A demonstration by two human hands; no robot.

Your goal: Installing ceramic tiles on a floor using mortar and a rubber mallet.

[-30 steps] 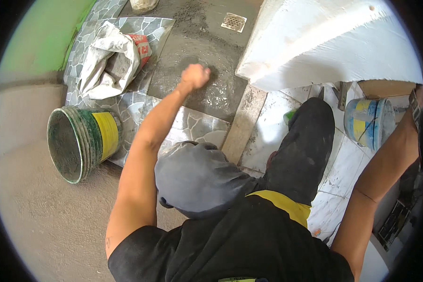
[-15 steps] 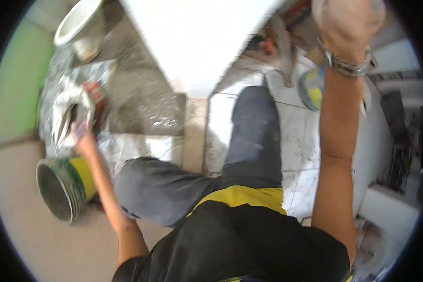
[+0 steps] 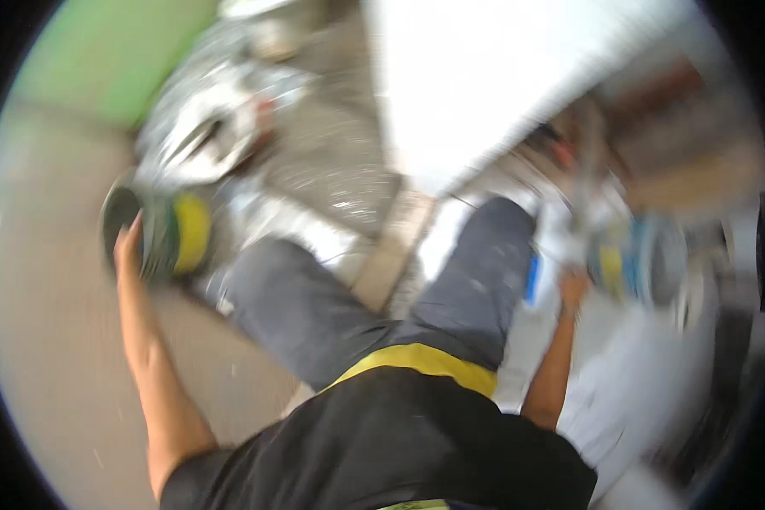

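Note:
A green bucket (image 3: pixel 155 242) with a yellow band lies tipped on its side at the left, its mouth toward the left. At that mouth is my left hand (image 3: pixel 129 242), fingers over the rim and apparently closed on it, though blurred. On the right, my right hand (image 3: pixel 574 287) hangs low beside a blue-and-yellow bucket (image 3: pixel 633 259). Motion smears its fingers, so I cannot make out whether it holds anything. A small bright blue object (image 3: pixel 532 279) shows between that hand and my right knee.
An open white bag (image 3: pixel 208 140) with a red patch lies on plastic sheeting at the upper left. Beyond it stands a pale basin-like fixture (image 3: pixel 272 38). A big white panel (image 3: pixel 484 76) fills the top middle. A wooden board (image 3: pixel 395 246) lies between my knees.
My left hand has gone from the white bag to the green bucket's mouth. My right hand has dropped from high up to beside the blue-and-yellow bucket. The whole view has turned.

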